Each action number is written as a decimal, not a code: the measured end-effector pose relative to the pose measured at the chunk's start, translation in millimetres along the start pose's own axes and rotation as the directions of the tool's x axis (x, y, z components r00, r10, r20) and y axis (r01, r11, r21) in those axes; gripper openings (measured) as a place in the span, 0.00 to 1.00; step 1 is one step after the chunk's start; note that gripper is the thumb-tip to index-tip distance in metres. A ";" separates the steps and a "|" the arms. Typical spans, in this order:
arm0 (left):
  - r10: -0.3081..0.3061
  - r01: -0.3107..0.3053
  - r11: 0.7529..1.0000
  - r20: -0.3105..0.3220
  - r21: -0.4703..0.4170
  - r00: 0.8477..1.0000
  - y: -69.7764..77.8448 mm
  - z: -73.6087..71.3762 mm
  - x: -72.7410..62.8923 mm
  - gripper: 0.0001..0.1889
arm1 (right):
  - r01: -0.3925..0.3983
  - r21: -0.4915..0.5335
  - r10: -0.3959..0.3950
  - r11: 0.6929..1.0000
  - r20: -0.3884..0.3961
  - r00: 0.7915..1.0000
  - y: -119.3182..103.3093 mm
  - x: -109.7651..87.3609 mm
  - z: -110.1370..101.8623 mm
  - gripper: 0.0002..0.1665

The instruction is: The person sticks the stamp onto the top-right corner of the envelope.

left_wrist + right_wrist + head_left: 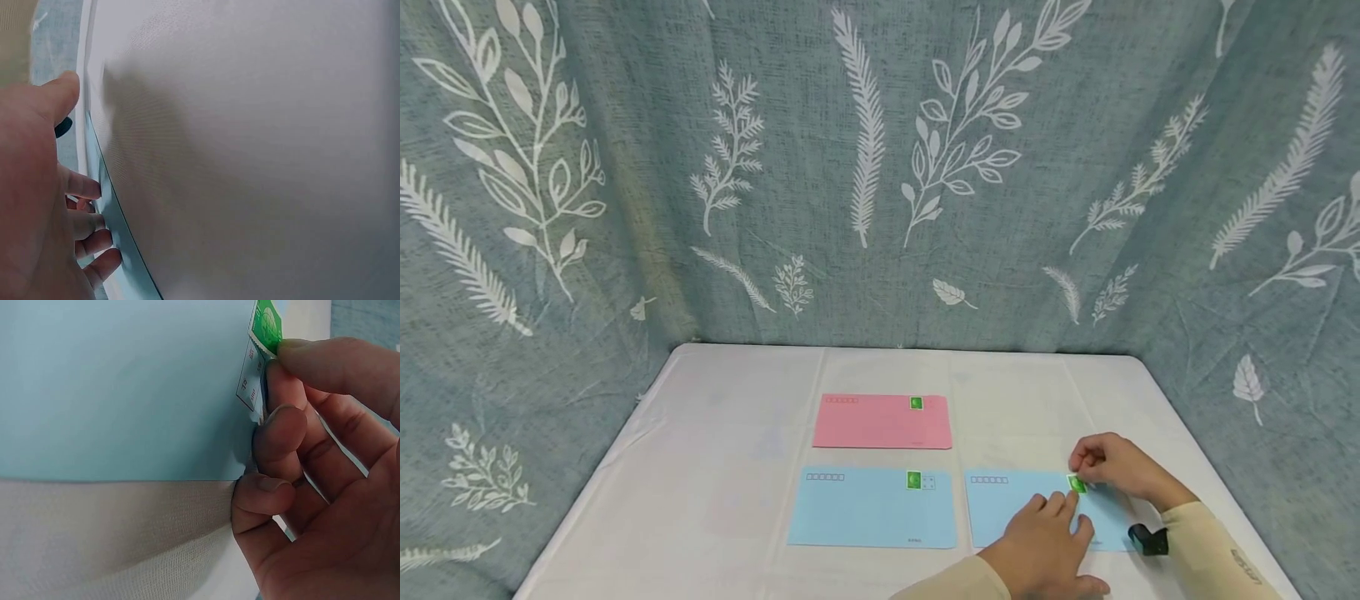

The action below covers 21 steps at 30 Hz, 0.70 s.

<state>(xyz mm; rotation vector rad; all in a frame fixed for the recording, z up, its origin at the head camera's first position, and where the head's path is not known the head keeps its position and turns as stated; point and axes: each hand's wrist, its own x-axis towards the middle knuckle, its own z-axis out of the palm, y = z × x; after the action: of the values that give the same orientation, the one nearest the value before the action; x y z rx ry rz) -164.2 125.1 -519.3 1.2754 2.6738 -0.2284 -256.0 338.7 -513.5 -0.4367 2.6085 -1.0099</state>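
Observation:
On the right-hand blue envelope is a green stamp, tilted, near the upper right part. My right hand pinches this stamp at a corner between thumb and forefinger. In the right wrist view, the stamp stands beside a small printed box with red characters, and the other fingers curl by the envelope's edge. My left hand rests spread on the lower middle of the same envelope, its forefinger reaching the stamp's lower edge. In the left wrist view, the left fingers lie over the blue envelope.
Left of it lies another blue envelope with a green stamp. Behind that is a pink envelope, also stamped. A white cloth covers the table, and a leaf-patterned curtain hangs around it. A black device sits at my right wrist.

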 end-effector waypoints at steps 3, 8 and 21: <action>-0.004 0.004 1.000 0.000 -0.005 1.000 -0.5 0.4 1.3 0.43 | -0.009 -0.008 0.009 1.000 -0.008 1.000 -0.8 0.5 0.4 0.05; -0.014 0.015 0.998 0.020 -0.054 1.000 -3.1 -0.7 2.2 0.43 | -0.008 0.000 0.008 1.000 -0.018 1.000 -3.8 -0.8 1.6 0.06; -0.018 0.023 0.994 0.046 -0.104 0.999 -4.9 -4.3 0.7 0.43 | -0.046 -0.018 0.045 0.999 -0.053 0.998 -11.5 -4.0 5.6 0.08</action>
<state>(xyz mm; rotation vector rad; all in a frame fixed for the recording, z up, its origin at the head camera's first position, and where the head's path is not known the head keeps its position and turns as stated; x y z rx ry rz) -168.9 123.5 -515.0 1.1982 2.6241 -0.1161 -248.3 328.8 -508.8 -0.3576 2.6642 -0.9956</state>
